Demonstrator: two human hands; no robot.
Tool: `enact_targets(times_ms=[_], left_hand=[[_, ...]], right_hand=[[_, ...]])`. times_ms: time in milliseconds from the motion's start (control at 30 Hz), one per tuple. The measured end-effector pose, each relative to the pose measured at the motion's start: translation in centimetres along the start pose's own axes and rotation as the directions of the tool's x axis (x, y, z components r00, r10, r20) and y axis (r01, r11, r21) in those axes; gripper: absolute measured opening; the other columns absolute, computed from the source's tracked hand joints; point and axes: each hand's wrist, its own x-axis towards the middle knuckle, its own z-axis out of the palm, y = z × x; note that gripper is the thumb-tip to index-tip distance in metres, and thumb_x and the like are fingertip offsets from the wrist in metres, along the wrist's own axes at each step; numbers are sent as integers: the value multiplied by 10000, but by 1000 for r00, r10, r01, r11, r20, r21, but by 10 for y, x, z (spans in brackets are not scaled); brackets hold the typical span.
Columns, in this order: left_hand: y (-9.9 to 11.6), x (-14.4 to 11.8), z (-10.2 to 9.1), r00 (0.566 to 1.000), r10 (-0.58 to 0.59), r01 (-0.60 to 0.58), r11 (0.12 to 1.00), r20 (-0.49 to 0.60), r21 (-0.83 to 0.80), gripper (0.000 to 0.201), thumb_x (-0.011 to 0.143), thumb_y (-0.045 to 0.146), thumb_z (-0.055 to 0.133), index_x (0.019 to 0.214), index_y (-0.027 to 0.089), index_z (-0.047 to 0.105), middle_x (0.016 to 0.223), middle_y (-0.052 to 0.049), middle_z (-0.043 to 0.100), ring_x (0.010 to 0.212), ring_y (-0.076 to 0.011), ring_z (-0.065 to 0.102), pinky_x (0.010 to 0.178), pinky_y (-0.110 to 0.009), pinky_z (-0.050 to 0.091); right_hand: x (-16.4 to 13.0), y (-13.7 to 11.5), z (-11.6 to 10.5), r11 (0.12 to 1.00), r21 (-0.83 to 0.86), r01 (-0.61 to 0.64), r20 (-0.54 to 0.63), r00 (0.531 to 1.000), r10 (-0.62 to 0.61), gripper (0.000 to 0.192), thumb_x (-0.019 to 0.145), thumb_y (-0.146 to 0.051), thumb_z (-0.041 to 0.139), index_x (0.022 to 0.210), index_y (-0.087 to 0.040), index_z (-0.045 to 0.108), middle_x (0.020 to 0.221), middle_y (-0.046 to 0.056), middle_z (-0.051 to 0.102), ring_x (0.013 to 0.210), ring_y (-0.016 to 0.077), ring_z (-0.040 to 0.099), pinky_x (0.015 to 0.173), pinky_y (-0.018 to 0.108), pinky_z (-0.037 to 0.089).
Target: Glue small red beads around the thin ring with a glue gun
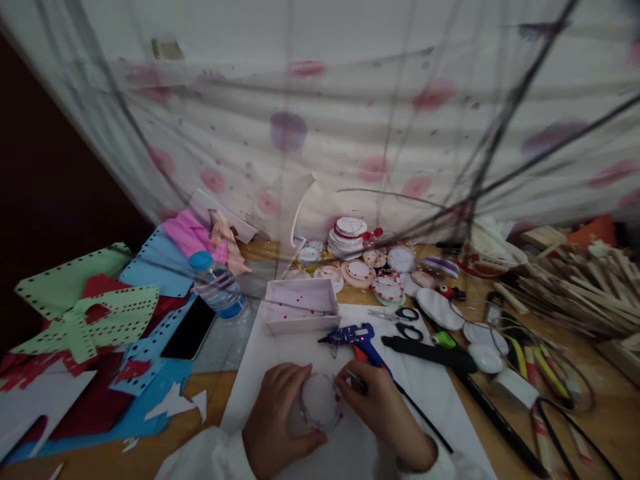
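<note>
My left hand (pixel 283 420) curls around a round white disc (pixel 320 400) with small red dots on its rim, thumb below and fingers above. My right hand (pixel 377 407) is closed in a pinch at the disc's right edge. A thin dark tool (pixel 357 380), blurred and partly hidden, shows between its fingers; its kind cannot be made out. Under both hands lies a white paper sheet (pixel 440 393). Just beyond them rests a blue glue gun (pixel 357 339) with a small red light. Behind it stands a shallow white box (pixel 300 323) holding a few small red bits.
Scissors (pixel 400 315) and a black rod-like tool (pixel 430 352) lie right of the glue gun. Decorated discs (pixel 357 272) are piled at the back. A water bottle (pixel 217 287), phone (pixel 189 328) and coloured sheets (pixel 100 317) sit left; cables and wooden sticks (pixel 580 287) crowd the right.
</note>
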Motion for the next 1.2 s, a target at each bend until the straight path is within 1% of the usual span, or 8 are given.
enact_targets(times_ms=[200, 367, 667, 833, 933, 1100, 1200], left_hand=[[-3, -4, 6, 1000, -14, 14, 1000, -3, -24, 771, 659, 474, 737, 1318, 195, 451, 1184, -146, 581, 1095, -319, 529, 925, -476, 462], [0, -2, 4, 1000, -17, 17, 999, -7, -39, 719, 665, 397, 748, 1292, 212, 447, 1170, -128, 579, 1087, -309, 527, 920, -467, 459], [2, 0, 1, 1000, -1, 2, 1000, 12, -23, 686, 700, 446, 716, 1286, 207, 452, 1168, -132, 589, 1085, -309, 529, 925, -469, 449], [4, 3, -2, 1000, 29, -29, 1000, -7, -1, 651, 729, 454, 692, 1284, 199, 466, 1158, -118, 608, 1074, -288, 539, 919, -437, 456], [5, 5, -3, 998, 55, -55, 998, -22, 16, 632, 743, 452, 678, 1278, 187, 471, 1148, -119, 618, 1061, -279, 551, 909, -421, 464], [5, 6, -4, 996, 87, -85, 996, -33, 41, 622, 763, 438, 666, 1287, 170, 463, 1159, -125, 619, 1063, -273, 553, 917, -416, 457], [6, 4, -3, 995, 96, -94, 995, -35, 46, 618, 767, 444, 665, 1283, 166, 467, 1167, -128, 618, 1067, -273, 550, 921, -417, 452]], right_hand=[[0, -1, 0, 1000, -11, -15, -6, 1000, 15, 199, 822, -265, 508, 698, -173, 635, 568, -5, 569, 514, 119, 472, 520, 227, 323], [1, 0, 2, 1000, -17, 0, -19, 1000, 0, 192, 821, -259, 515, 694, -178, 635, 576, -1, 581, 528, 123, 493, 521, 223, 334], [-1, 0, 0, 1000, 12, 10, -41, 999, -9, 192, 828, -275, 526, 706, -184, 643, 530, -20, 548, 493, 116, 483, 493, 218, 323], [-2, -1, 0, 1000, 0, 14, -73, 997, -14, 199, 829, -265, 530, 686, -181, 640, 526, -17, 558, 488, 116, 485, 496, 222, 327], [-2, 0, 0, 1000, 7, 22, -69, 997, -21, 202, 833, -273, 531, 700, -181, 653, 534, -14, 567, 491, 117, 485, 498, 220, 340], [-2, 1, 1, 999, 13, 41, -93, 995, -40, 208, 837, -292, 534, 706, -185, 655, 545, -8, 574, 502, 123, 494, 501, 218, 355], [-2, 0, 1, 999, 21, 47, -82, 996, -45, 210, 839, -280, 530, 696, -185, 651, 562, 1, 593, 515, 127, 508, 516, 220, 368]])
